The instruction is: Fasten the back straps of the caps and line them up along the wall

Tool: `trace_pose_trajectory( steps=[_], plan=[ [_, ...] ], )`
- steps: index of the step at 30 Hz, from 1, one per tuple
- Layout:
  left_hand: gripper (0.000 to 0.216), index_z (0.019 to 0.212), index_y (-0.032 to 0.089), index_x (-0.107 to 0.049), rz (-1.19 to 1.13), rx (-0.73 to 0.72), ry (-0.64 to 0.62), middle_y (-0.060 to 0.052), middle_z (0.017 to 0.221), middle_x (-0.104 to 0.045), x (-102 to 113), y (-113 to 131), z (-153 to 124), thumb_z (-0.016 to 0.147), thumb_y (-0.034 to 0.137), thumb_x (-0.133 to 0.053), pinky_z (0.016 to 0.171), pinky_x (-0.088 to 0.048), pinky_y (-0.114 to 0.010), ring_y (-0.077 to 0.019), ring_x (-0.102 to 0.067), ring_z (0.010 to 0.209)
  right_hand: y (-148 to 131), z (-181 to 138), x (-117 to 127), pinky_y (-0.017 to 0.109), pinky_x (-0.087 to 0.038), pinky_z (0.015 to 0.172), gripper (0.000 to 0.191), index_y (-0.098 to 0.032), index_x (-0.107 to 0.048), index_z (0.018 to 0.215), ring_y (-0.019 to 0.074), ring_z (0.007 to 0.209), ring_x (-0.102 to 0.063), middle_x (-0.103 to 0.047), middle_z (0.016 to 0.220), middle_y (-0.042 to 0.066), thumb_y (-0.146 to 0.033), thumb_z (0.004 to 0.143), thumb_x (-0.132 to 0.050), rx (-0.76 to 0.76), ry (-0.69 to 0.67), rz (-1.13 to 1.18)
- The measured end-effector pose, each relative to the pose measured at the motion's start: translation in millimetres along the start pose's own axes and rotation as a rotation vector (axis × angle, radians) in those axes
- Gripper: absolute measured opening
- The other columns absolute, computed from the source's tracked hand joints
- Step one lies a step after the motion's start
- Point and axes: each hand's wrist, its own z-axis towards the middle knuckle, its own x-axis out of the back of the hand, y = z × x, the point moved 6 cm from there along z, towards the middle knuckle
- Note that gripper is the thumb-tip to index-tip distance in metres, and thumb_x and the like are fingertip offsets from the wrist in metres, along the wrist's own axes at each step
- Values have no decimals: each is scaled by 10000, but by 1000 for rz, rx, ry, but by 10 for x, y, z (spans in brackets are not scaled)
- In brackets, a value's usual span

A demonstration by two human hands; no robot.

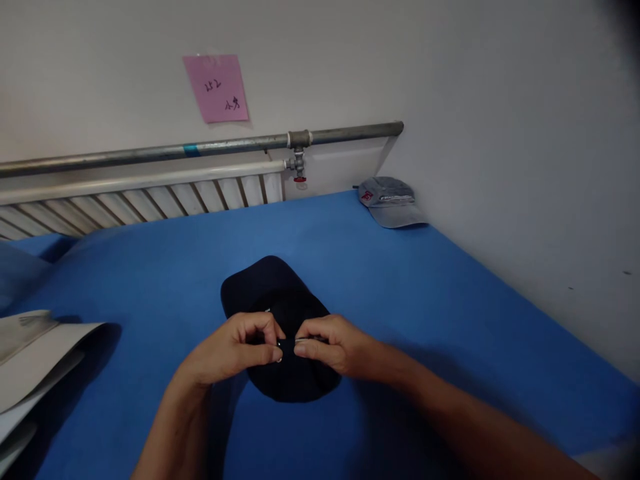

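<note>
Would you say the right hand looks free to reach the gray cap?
Probably not yet: the right hand is pinching the dark cap, though nothing visible seems to block its way to the gray cap.

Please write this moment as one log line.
left hand: pinching dark cap; right hand: pinching same cap; brim: towards radiator; gray cap: near wall

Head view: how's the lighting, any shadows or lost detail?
Head view: dim, soft light; dark cap sinks to near-black, hiding detail between left hand and right hand. Head view: soft shadows on blue surface; upper right corner blacked out. Head view: pink note evenly lit, no glare on it.
</note>
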Motion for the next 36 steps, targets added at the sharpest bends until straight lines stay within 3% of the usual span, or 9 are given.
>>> trace_pose_trajectory(
  steps=[6, 10, 13, 18, 23, 27, 32, 36],
  plan=[
    [192, 680, 156, -532, -13, 29, 59, 4, 774, -587, 6, -6, 34, 780, 238, -674, 616, -353, -244, -99, -473, 679, 56, 21, 5, 220, -363, 521, 187, -170, -607, 814, 83, 550, -448, -490, 613, -43, -345, 867, -573, -13, 58, 48],
    [205, 677, 159, -527, 13, 35, 93, 24, 708, -541, 1, -29, 66, 774, 256, -679, 586, -323, -241, -93, -426, 636, -98, -17, 53, 284, -448, 726, 199, -200, -608, 993, 140, 790, -555, -606, 905, 25, -262, 808, -650, 261, 261, -174],
    [166, 734, 161, -570, 53, 35, 59, 38, 666, -506, -6, -7, 41, 797, 280, -667, 565, -311, -236, -89, -400, 609, -184, -49, -13, 293, -436, 755, 118, -200, -615, 952, 150, 824, -547, -603, 928, 41, -215, 835, -610, 399, 256, -316],
    [156, 967, 185, -607, 40, 22, -53, -17, 887, -609, 4, 66, -53, 811, 192, -615, 701, -409, -264, -136, -533, 812, -41, 19, 4, 257, -412, 678, 52, -195, -590, 797, 116, 716, -525, -594, 831, -2, -169, 802, -635, 231, 221, -223],
    [197, 942, 193, -558, 3, 97, -56, 35, 771, -548, -1, -22, -34, 768, 117, -607, 579, -348, -222, -89, -458, 653, 53, 64, 28, 254, -421, 665, 43, -191, -591, 794, 114, 694, -515, -588, 784, -12, -209, 794, -631, 85, 154, 18],
    [245, 972, 190, -559, -70, 105, -25, 55, 714, -521, -38, -52, 17, 743, 119, -613, 521, -283, -213, -67, -399, 575, 1, 56, 34, 258, -421, 701, 41, -196, -630, 819, 111, 718, -515, -575, 798, -17, -180, 782, -624, 96, 137, 51],
    [189, 935, 182, -604, -4, 106, 18, 29, 758, -552, -34, 0, 9, 750, 145, -609, 555, -313, -227, -83, -431, 627, -23, 47, 39, 289, -423, 801, 23, -184, -607, 771, 135, 846, -547, -595, 891, 3, -174, 770, -629, 132, 112, 116],
    [170, 951, 188, -596, 85, 157, -116, 42, 717, -513, -97, -59, -10, 783, 173, -572, 545, -301, -235, -90, -403, 605, -2, 39, 32, 299, -434, 799, 36, -180, -587, 771, 136, 862, -553, -594, 964, 20, -183, 798, -610, 127, 64, 130]
  ],
)
